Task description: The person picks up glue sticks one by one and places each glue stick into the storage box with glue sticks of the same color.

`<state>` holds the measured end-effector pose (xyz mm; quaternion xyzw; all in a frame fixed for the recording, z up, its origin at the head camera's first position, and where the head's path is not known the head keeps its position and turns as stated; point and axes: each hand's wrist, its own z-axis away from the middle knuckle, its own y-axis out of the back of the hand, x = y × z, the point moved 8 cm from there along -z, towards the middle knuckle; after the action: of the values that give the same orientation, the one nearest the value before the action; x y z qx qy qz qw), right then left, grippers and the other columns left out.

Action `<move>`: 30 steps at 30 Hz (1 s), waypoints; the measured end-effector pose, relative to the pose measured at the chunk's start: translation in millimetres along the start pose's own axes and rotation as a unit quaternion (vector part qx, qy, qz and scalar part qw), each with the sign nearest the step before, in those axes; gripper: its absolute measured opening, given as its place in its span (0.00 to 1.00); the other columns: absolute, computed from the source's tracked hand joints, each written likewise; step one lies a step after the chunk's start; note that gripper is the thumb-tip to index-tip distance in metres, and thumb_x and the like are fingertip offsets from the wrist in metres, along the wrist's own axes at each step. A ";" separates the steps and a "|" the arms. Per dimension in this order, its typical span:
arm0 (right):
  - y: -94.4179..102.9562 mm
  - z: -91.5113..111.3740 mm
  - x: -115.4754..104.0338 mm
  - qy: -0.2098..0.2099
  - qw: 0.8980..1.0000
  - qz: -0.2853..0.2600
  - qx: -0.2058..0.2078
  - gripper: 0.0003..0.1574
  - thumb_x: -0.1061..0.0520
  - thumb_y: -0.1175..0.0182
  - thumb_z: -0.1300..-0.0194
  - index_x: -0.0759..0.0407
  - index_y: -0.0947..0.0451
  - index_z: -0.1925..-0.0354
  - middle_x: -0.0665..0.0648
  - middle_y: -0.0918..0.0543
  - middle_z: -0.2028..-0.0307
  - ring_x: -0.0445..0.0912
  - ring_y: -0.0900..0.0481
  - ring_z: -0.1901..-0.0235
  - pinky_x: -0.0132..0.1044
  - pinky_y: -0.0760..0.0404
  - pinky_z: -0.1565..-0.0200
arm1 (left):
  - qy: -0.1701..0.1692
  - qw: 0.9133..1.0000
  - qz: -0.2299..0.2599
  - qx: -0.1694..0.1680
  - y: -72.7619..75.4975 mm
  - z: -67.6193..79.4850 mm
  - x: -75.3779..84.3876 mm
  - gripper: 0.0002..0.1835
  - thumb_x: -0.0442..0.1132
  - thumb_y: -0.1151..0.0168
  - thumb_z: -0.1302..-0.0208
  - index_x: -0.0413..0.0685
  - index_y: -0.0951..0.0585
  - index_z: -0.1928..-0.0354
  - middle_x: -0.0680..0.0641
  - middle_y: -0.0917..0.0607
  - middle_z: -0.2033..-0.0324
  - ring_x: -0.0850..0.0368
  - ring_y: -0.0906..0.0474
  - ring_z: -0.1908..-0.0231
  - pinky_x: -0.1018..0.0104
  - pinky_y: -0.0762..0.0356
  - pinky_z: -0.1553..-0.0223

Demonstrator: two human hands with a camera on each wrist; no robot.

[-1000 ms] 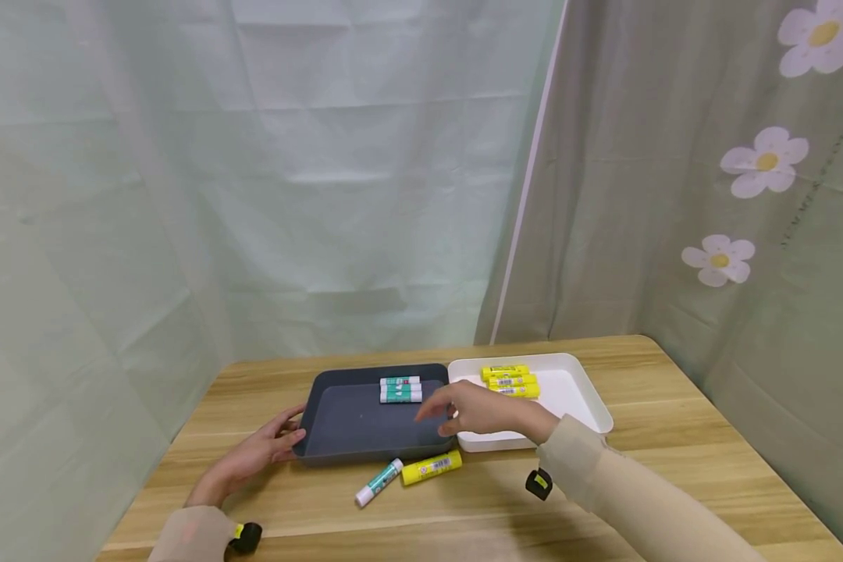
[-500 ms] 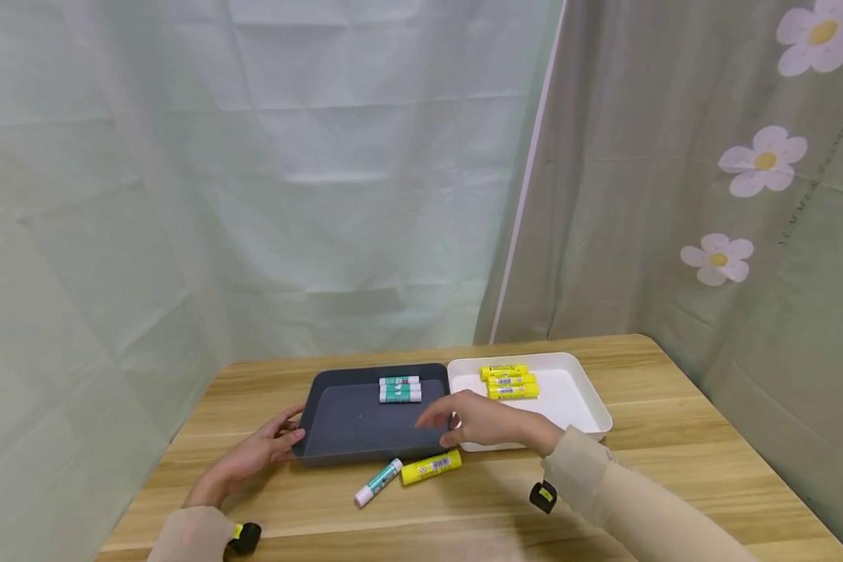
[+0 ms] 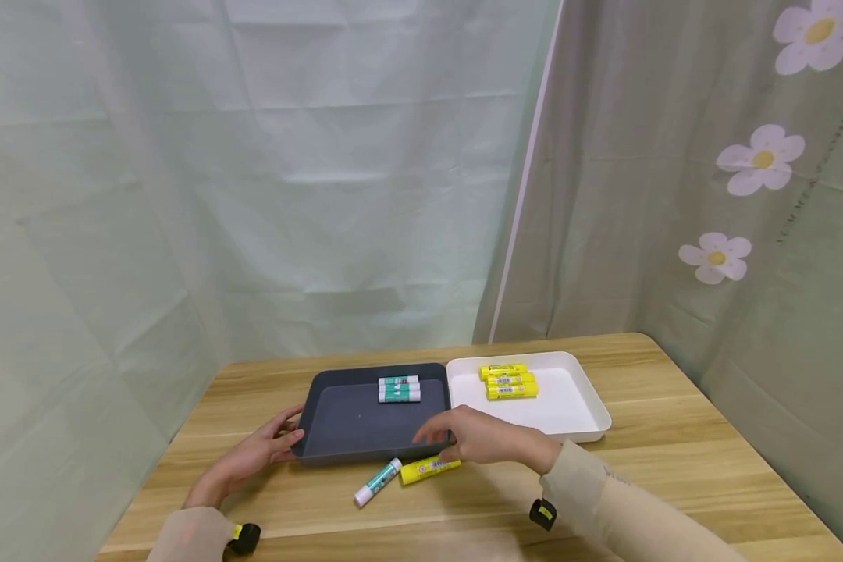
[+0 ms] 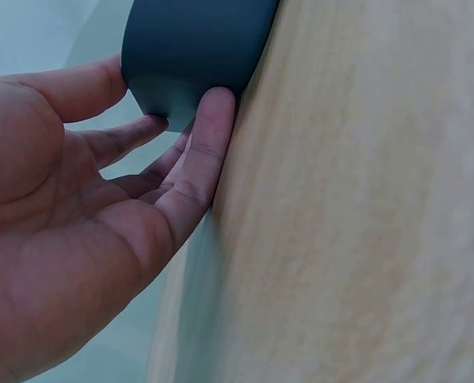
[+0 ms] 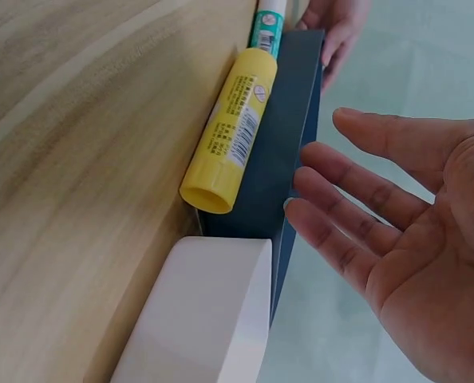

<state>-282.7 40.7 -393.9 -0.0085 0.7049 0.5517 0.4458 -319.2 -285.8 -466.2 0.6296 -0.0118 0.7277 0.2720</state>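
Note:
My left hand (image 3: 270,441) rests its extended fingers against the left end of a dark grey tray (image 3: 344,425); the left wrist view shows the fingertips (image 4: 215,108) on the tray's outer wall. My right hand (image 3: 481,435) hovers over the yellow glue stick (image 3: 421,471), fingers spread and bent a little, holding nothing. That stick lies on the table along the grey tray's front wall, as the right wrist view also shows. Beside it, to the left, a white-and-teal glue stick (image 3: 378,482) lies at a slant.
Inside the grey tray several white-and-teal glue sticks (image 3: 399,396) lie side by side. A white tray (image 3: 569,402) butts against its right end and holds several yellow glue sticks (image 3: 511,390). Both trays stand on a wooden table (image 3: 309,511), with curtains (image 3: 365,195) behind.
My right hand has come down and toward the front, from over the tray edges to the yellow glue stick on the table. The left hand stays at the grey tray.

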 end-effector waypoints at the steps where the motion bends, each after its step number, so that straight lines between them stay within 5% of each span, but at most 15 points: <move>1: -0.6 0.3 0.0 -0.002 1.000 0.002 0.000 0.25 0.68 0.30 0.34 0.52 0.16 0.41 0.49 0.14 0.53 0.39 0.19 0.54 0.31 0.19 0.52 | 0.000 1.000 0.000 0.001 0.0 0.1 0.1 0.38 0.43 0.49 0.17 0.39 0.54 0.17 0.26 0.42 0.32 0.36 0.32 0.35 0.48 0.23 0.38; 17: -9.5 3.3 -0.8 -0.001 1.000 0.015 0.005 0.21 0.68 0.33 0.31 0.54 0.15 0.42 0.48 0.12 0.53 0.36 0.20 0.55 0.36 0.18 0.48 | -0.002 1.000 0.001 -0.004 -0.8 0.2 0.6 0.38 0.43 0.49 0.16 0.39 0.55 0.17 0.26 0.44 0.32 0.36 0.33 0.35 0.51 0.22 0.39; 30: -26.9 7.5 -4.5 -0.015 0.994 0.106 -0.032 0.27 0.66 0.33 0.32 0.46 0.16 0.38 0.41 0.17 0.41 0.38 0.21 0.40 0.37 0.22 0.37 | 0.000 1.000 0.001 -0.003 -1.2 0.7 1.2 0.38 0.43 0.49 0.16 0.39 0.55 0.17 0.26 0.44 0.31 0.35 0.34 0.34 0.50 0.23 0.38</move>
<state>-261.8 33.9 -411.7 0.0602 0.6768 0.6184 0.3947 -318.2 -284.6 -465.4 0.6288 -0.0145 0.7280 0.2730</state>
